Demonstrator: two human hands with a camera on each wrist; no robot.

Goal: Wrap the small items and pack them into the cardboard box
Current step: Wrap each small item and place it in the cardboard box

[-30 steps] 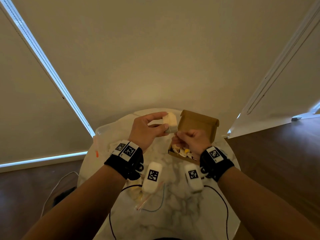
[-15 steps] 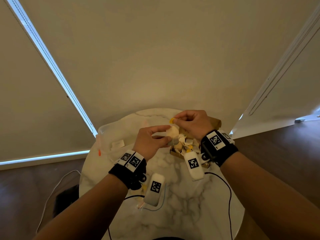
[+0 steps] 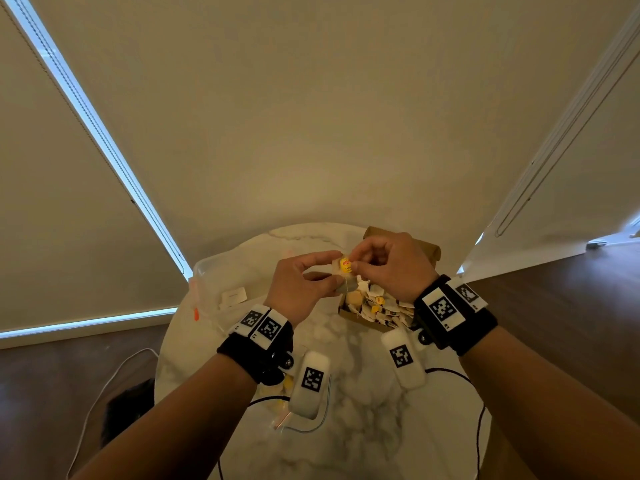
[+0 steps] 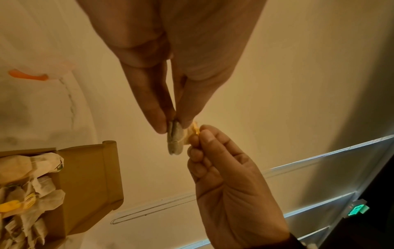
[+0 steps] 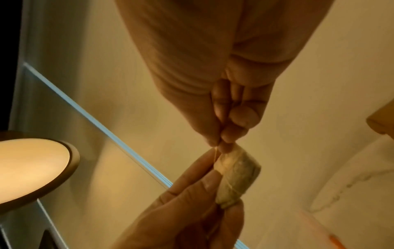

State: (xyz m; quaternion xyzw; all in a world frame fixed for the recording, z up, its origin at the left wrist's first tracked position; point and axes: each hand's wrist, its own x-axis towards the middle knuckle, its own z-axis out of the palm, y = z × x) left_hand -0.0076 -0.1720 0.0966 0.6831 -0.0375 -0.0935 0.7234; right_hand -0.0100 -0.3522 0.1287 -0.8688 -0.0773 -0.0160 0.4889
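Marble round table (image 3: pixel 363 420), veined; clear plastic bag w/ orange tab (image 3: pixel 196 314) at its left. Cardboard box (image 3: pixel 429 251) far right, lid up, partly blocked by my right hand (image 3: pixel 391 268); heaped w/ tea bags (image 3: pixel 377 306). I see left hand (image 3: pixel 298 289) thumb + finger pinching a folded tea bag (image 3: pixel 346 287) above the box's near-left corner; right fingers nip its yellow tag (image 3: pixel 346 265). Right wrist cam only: string wound round bag, lamp shade (image 5: pixel 32 165). Left wrist cam: box interior.

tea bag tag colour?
Yellow tag with a small red mark, pinched by right hand; head view shows best.
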